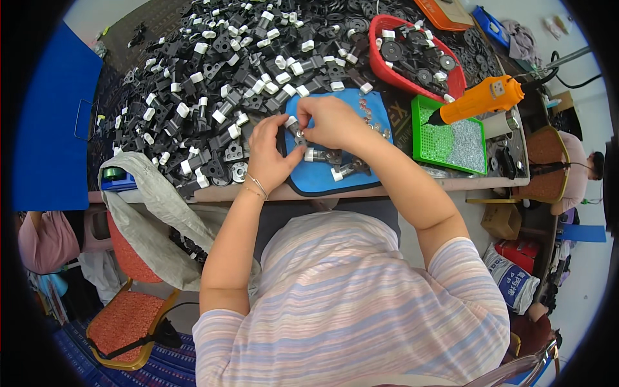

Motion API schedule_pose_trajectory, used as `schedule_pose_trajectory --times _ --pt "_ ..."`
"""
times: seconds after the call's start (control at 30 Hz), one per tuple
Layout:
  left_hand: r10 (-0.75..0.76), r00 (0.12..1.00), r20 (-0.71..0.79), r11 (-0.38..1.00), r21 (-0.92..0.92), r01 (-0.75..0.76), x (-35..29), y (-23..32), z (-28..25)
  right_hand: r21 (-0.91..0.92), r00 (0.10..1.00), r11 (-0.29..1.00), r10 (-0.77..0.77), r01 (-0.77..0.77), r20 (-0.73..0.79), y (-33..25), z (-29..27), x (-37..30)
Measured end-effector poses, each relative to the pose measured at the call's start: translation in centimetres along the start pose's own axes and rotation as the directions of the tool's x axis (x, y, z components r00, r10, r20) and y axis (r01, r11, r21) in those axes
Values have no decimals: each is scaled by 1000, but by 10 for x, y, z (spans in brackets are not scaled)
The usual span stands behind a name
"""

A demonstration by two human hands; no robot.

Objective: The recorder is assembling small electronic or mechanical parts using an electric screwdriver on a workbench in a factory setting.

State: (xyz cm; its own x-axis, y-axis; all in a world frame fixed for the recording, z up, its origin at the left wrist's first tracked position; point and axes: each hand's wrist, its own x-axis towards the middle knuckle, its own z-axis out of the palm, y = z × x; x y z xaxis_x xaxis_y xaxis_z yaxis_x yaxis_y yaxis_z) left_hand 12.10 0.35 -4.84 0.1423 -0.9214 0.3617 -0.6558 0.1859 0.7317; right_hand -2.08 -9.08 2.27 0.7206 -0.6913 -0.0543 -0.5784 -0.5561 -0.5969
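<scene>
Over a blue mat [322, 177], my left hand [267, 155] steadies a black plastic part with a white end [292, 122] between thumb and fingers. My right hand [333, 122] is closed in a pinch at the same part, with a small round shiny piece [300, 134] at its fingertips. Just below my hands lie two more black parts with white ends, one [316, 155] close to my left thumb and the other [348, 169] nearer the mat's front edge. Several small, shiny round pieces [386, 133] are scattered on the mat's right side, beyond my right wrist.
A large heap of black and white parts [213, 84] spreads over the table's left and back. A red basket [380, 72] holds black wheels and parts. An orange electric screwdriver [487, 97] hangs above a green tray [449, 164] of small metal pieces. Grey cloth [145, 219] drapes the left edge.
</scene>
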Motion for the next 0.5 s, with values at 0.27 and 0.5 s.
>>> schedule_pose_trajectory --times 0.27,0.5 --pt "-15 1000 -13 1000 -22 15 1 0 0 -27 999 999 -36 36 8 -4 2 -1" --pt "-33 999 -18 999 -13 33 1 1 1 -64 996 995 -79 77 -37 -2 4 -1"
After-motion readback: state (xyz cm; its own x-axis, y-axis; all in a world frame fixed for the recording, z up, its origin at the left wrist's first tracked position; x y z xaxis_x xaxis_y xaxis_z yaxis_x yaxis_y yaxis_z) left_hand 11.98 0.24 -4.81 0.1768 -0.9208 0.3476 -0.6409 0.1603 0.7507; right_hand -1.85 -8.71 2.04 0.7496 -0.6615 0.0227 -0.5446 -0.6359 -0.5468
